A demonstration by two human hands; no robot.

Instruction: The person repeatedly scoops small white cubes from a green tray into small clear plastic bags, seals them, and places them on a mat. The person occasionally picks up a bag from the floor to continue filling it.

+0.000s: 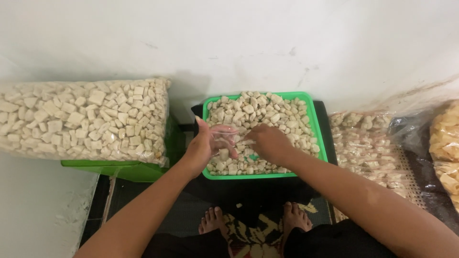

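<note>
A green plastic tray (319, 136) in front of me is heaped with pale, cube-shaped crackers (260, 112). My left hand (203, 145) holds a small clear plastic bag (224, 138) open over the tray's left side, with a few crackers inside it. My right hand (270, 142) is closed over a handful of crackers at the bag's mouth, resting on the heap. My bare feet (215, 220) show below the tray on a patterned mat.
A large clear sack of the same crackers (86, 119) lies at left on a green stand (124, 169). Filled small packets (366, 143) pile up at right, beside a bag of yellower snacks (447, 143). A white wall stands behind.
</note>
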